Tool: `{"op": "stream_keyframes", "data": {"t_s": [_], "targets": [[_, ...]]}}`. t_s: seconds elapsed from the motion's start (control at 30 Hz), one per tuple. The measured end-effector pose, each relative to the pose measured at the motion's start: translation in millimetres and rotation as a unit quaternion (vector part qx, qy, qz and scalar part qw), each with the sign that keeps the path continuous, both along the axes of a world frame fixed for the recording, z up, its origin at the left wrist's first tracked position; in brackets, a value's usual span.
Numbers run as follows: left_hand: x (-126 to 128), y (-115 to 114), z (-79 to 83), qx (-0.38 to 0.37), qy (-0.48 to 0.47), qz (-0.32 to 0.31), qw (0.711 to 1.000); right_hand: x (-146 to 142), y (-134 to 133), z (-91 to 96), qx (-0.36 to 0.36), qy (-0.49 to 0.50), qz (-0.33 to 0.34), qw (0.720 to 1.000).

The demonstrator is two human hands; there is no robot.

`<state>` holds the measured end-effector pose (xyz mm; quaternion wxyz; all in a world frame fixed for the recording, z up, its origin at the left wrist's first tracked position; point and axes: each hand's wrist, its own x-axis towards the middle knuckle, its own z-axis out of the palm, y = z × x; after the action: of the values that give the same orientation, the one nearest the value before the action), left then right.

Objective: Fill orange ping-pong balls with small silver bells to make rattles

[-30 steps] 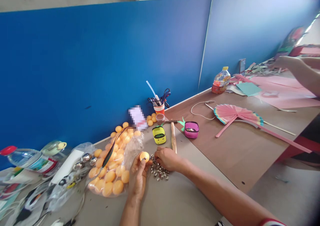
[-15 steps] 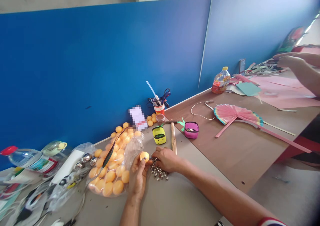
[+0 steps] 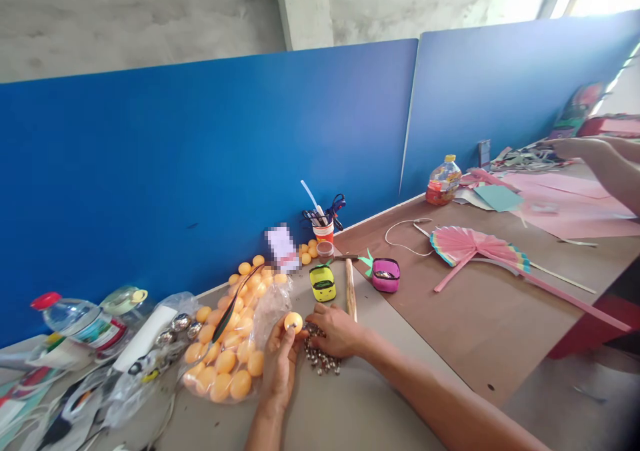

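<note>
My left hand (image 3: 281,364) is closed around an orange table tennis ball (image 3: 293,322), its thumb near a small dark spot on the ball. Just to the right, my right hand (image 3: 336,331) is bent over a pile of small shiny metal pieces (image 3: 323,360), fingertips down among them and close to the ball. Whatever those fingertips pinch is hidden. Behind the hands stand a small yellow-green fabric pouch (image 3: 323,283) and a magenta one (image 3: 385,276) with green leaf shapes. Between these lies a hammer (image 3: 351,291) with a wooden handle.
Left of my hands lies a clear bag of orange balls (image 3: 225,361). Further left are plastic bottles (image 3: 85,324) and cluttered plastic wrap. A paper cup of pens (image 3: 324,230) stands by the blue partition (image 3: 200,171). Rightward are a pink paper fan (image 3: 475,243) and another person's arm (image 3: 610,164).
The view has tilted up, so everything sits lower in the picture. My left hand still holds the ball, and my right hand stays at the metal pieces. The other person's arm has shifted slightly.
</note>
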<state>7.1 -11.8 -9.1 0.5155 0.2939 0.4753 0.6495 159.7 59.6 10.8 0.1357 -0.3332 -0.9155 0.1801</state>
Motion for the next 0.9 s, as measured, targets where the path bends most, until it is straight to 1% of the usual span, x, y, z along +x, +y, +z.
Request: {"op": "stream_keyframes", "data": {"t_s": [0.13, 0.3, 0.43, 0.5, 0.6, 0.67, 0.8, 0.9], "targets": [[0.6, 0.3, 1.2, 0.005, 0.004, 0.007, 1.000, -2.3, -0.2, -1.6, 0.012, -0.030, 0.020, 0.999], [2.4, 1.5, 2.7, 0.008, -0.001, 0.012, 1.000, -6.1, 1.4, -5.6, -0.010, -0.028, 0.007, 1.000], [1.1, 1.4, 1.6, 0.015, -0.002, 0.012, 1.000, -7.2, 1.6, -7.8, 0.001, -0.022, 0.009, 1.000], [0.1, 1.2, 1.2, 0.016, -0.001, 0.014, 1.000, -7.1, 1.6, -7.9, 0.012, -0.007, 0.012, 1.000], [-1.0, 1.2, 0.7, 0.009, 0.002, 0.015, 1.000, -6.5, 1.7, -7.8, 0.020, 0.048, -0.002, 0.999], [-1.4, 1.4, 0.2, 0.005, 0.008, 0.014, 1.000, -6.2, 1.5, -7.5, 0.012, 0.079, -0.021, 0.997], [-1.0, 0.8, 0.2, 0.013, 0.012, 0.013, 1.000, -5.9, 1.5, -6.1, -0.013, 0.106, -0.060, 0.993], [0.1, 0.1, 1.1, 0.019, 0.004, 0.017, 1.000, -5.4, 3.1, -6.4, -0.027, 0.119, -0.054, 0.991]]}}
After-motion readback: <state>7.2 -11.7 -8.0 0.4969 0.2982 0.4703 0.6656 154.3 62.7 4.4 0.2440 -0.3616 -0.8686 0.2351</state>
